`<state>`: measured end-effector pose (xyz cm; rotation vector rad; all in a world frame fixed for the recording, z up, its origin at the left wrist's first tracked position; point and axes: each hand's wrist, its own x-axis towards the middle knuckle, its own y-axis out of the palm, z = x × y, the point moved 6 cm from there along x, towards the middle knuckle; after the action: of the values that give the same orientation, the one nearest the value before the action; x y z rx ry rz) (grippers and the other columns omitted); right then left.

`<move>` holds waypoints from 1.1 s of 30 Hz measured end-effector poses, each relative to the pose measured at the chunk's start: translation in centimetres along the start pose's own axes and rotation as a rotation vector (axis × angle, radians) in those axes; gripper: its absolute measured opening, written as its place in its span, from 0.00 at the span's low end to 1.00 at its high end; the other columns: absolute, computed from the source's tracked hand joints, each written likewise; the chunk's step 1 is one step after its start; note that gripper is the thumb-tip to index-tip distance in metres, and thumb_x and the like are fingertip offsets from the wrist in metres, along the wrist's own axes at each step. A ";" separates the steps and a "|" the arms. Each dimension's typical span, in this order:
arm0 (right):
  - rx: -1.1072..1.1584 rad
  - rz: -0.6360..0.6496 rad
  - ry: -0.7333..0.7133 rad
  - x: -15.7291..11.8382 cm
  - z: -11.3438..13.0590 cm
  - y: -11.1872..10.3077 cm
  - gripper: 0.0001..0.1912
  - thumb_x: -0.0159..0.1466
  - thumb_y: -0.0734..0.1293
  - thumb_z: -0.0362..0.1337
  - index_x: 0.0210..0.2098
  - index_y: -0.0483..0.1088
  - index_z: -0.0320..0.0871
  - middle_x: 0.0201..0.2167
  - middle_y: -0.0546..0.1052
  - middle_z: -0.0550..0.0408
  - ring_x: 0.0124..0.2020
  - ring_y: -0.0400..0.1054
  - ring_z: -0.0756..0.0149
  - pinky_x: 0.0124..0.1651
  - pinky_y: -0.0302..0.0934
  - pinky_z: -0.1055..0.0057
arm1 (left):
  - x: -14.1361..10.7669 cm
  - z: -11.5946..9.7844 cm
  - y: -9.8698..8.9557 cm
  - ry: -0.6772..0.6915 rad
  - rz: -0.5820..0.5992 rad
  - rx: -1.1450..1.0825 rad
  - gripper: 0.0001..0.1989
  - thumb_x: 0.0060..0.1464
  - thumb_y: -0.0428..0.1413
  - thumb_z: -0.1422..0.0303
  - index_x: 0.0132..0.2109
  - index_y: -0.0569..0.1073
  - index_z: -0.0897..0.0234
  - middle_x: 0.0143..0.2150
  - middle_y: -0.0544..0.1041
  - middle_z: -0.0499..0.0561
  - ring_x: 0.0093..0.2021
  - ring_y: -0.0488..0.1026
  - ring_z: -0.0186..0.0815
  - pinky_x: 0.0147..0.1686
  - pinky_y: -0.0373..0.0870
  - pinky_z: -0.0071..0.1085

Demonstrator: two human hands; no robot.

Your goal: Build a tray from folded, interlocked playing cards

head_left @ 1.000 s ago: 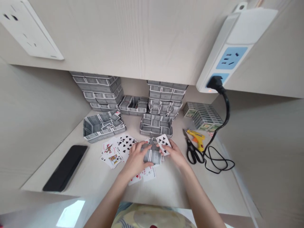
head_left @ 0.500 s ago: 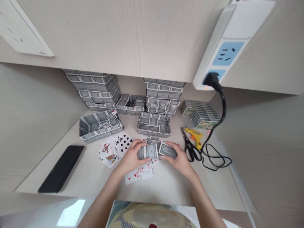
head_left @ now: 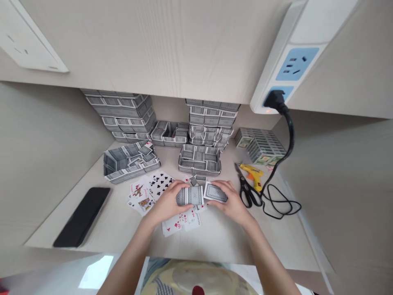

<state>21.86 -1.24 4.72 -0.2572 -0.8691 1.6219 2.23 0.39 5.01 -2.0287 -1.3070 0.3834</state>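
Note:
Over the desk's middle, my left hand point(head_left: 170, 201) is closed on a patterned-back playing-card piece point(head_left: 190, 196), fingers at its top edge and thumb below. It looks like cards joined with a white seam between them. Close by on the right, my right hand point(head_left: 229, 201) pinches a playing card point(head_left: 215, 192), back side up; whether it is one card or a few I cannot tell. The two lie almost edge to edge. Beneath and in front of my hands are loose face-up cards point(head_left: 176, 224), with more cards point(head_left: 159, 182) fanned out to the left.
Two boxes made of cards, a left one point(head_left: 130, 162) and a right one point(head_left: 199, 159), stand behind my hands. Taller card stacks rise at the back. A black phone point(head_left: 82, 217) lies left; scissors point(head_left: 249, 193), a yellow glue gun point(head_left: 252, 174) and a black cord point(head_left: 281, 205) lie right.
The card in my right hand has shifted slightly, and its white edge shows more. My left hand keeps its hold nearly unmoved. The whole view has shifted a little.

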 end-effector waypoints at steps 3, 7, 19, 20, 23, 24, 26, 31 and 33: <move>-0.021 0.027 -0.017 0.1 0.5 0.2 0.29 0.52 0.69 0.42 0.52 0.61 0.49 0.46 0.69 0.48 0.48 0.60 0.54 0.49 0.57 0.55 | 0.0 -0.1 -0.2 -0.020 -0.009 0.010 0.24 0.42 0.59 0.65 0.48 0.65 0.59 0.48 0.66 0.51 0.49 0.65 0.41 0.50 0.61 0.39; -0.010 0.081 -0.054 0.1 1.4 0.6 0.27 0.53 0.68 0.40 0.52 0.62 0.49 0.48 0.69 0.48 0.49 0.59 0.55 0.49 0.57 0.56 | 0.0 -0.1 -0.4 -0.024 -0.006 0.023 0.23 0.41 0.59 0.65 0.48 0.66 0.59 0.47 0.67 0.51 0.47 0.66 0.41 0.48 0.62 0.38; 0.086 0.172 -0.062 0.4 1.1 0.1 0.26 0.52 0.69 0.39 0.50 0.64 0.47 0.47 0.70 0.49 0.48 0.60 0.57 0.50 0.56 0.56 | 0.1 -0.6 -0.7 0.016 0.003 0.050 0.23 0.41 0.60 0.65 0.47 0.65 0.58 0.47 0.67 0.50 0.48 0.66 0.39 0.49 0.62 0.35; 0.081 0.172 -0.063 0.4 1.1 0.1 0.25 0.52 0.69 0.39 0.50 0.64 0.47 0.46 0.70 0.49 0.48 0.60 0.57 0.50 0.56 0.56 | 0.1 -0.6 -0.8 0.018 0.000 0.051 0.23 0.41 0.60 0.65 0.47 0.65 0.59 0.47 0.67 0.50 0.48 0.66 0.39 0.49 0.62 0.35; 0.073 0.166 -0.071 0.4 1.3 0.1 0.25 0.53 0.69 0.39 0.50 0.64 0.47 0.46 0.70 0.49 0.48 0.60 0.57 0.50 0.56 0.57 | 0.1 -0.7 -0.9 0.020 -0.005 0.045 0.23 0.41 0.59 0.65 0.47 0.65 0.59 0.47 0.67 0.50 0.48 0.66 0.39 0.49 0.62 0.36; 0.075 0.164 -0.074 0.4 1.3 0.1 0.25 0.53 0.69 0.39 0.50 0.64 0.47 0.46 0.70 0.49 0.48 0.60 0.57 0.50 0.56 0.57 | 0.1 -0.7 -1.0 0.023 -0.009 0.040 0.23 0.41 0.59 0.65 0.47 0.65 0.59 0.47 0.67 0.50 0.48 0.66 0.39 0.49 0.62 0.36; 0.083 0.160 -0.078 0.4 1.3 0.1 0.26 0.53 0.69 0.40 0.50 0.63 0.47 0.47 0.69 0.49 0.48 0.59 0.58 0.50 0.56 0.57 | 0.0 -0.8 -1.1 0.035 -0.015 0.027 0.22 0.42 0.59 0.65 0.47 0.65 0.59 0.47 0.66 0.50 0.48 0.65 0.38 0.49 0.62 0.35; 0.101 0.141 -0.095 0.5 1.4 -0.1 0.27 0.53 0.69 0.40 0.51 0.63 0.47 0.47 0.69 0.48 0.49 0.59 0.58 0.51 0.56 0.57 | 0.0 -1.1 -1.2 0.046 -0.007 0.000 0.22 0.42 0.59 0.65 0.47 0.65 0.59 0.46 0.67 0.51 0.48 0.65 0.39 0.49 0.62 0.36; 0.111 0.152 -0.110 0.6 1.7 -0.1 0.26 0.53 0.69 0.40 0.50 0.64 0.47 0.46 0.69 0.48 0.48 0.60 0.57 0.50 0.56 0.57 | 0.1 -1.2 -1.2 0.044 -0.002 -0.003 0.22 0.42 0.60 0.65 0.46 0.65 0.60 0.46 0.67 0.51 0.47 0.65 0.39 0.49 0.62 0.37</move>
<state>20.75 -1.36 6.13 -0.1606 -0.8558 1.8341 2.16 0.29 6.69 -2.0266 -1.2840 0.3344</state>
